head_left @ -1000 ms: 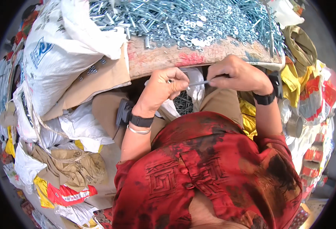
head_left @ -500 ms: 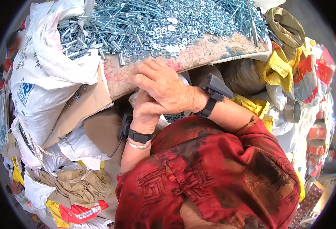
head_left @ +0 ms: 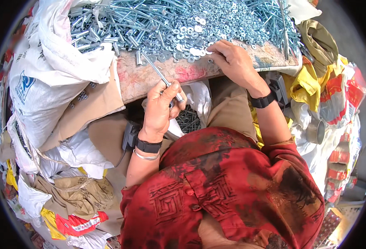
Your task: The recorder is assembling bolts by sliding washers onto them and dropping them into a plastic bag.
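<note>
My left hand [head_left: 161,106] is closed around a long silvery bolt [head_left: 158,72], which slants up and away to the left. Its thicker end shows beside my thumb, and a small ring-shaped metal piece shows among the curled fingers. Over the near edge of the worktop [head_left: 195,70], my right hand [head_left: 236,62] pinches a flat washer [head_left: 209,52] between fingertips and thumb. Just beyond that hand spreads a pile of loose washers [head_left: 187,39]. Metal sleeves [head_left: 95,39] lie in a heap at the left, and long bolts [head_left: 129,16] behind them.
A white woven sack [head_left: 37,95] leans on the worktop's left end, beside a cardboard flap [head_left: 91,112]. Below the edge, between my knees, is a container of dark metal pieces [head_left: 188,120]. Yellow bags [head_left: 307,89] and a metal cup [head_left: 315,131] are at the right.
My hands were together by the near edge and have parted. The right hand has moved right to the washers; the left now shows the long bolt, hidden before.
</note>
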Available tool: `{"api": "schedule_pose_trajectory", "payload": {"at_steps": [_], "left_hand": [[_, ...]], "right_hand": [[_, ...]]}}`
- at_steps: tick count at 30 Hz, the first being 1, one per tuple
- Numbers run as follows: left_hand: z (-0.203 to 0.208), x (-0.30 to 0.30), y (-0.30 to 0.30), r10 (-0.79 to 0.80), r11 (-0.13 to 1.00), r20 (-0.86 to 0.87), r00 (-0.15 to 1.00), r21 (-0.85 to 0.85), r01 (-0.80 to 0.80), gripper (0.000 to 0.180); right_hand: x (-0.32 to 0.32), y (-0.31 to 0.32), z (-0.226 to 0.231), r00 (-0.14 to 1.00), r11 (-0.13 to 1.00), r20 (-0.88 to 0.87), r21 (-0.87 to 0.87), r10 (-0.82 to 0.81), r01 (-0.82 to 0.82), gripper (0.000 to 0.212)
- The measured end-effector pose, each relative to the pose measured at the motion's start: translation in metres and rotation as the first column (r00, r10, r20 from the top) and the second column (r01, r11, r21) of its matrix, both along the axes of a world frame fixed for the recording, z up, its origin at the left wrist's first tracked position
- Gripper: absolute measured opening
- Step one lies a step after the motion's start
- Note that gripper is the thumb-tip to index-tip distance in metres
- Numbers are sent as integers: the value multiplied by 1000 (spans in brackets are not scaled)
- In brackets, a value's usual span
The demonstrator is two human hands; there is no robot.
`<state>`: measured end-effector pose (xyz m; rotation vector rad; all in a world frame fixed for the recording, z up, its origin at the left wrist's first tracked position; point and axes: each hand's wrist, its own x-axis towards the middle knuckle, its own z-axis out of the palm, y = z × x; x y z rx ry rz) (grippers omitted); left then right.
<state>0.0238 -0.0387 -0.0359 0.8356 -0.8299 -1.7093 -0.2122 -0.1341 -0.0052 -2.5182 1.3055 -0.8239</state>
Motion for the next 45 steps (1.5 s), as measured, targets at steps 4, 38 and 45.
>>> {"api": "schedule_pose_trajectory", "payload": {"at_steps": [4,38,45], "left_hand": [[-1,1,0,7,1000,29,1000,-25,-6,22],[4,-19,8,388,761,900,200,-435,481,22],[-9,-24,4,318,748,849,422,-498,438,18]], "right_hand": [[13,6,-7,951,992,-282,-66,-126,112,12],[-19,43,25,658,601,722,629,-216,-493,16],[-39,34,22,645,642,743,586,-180,-495,28]]}}
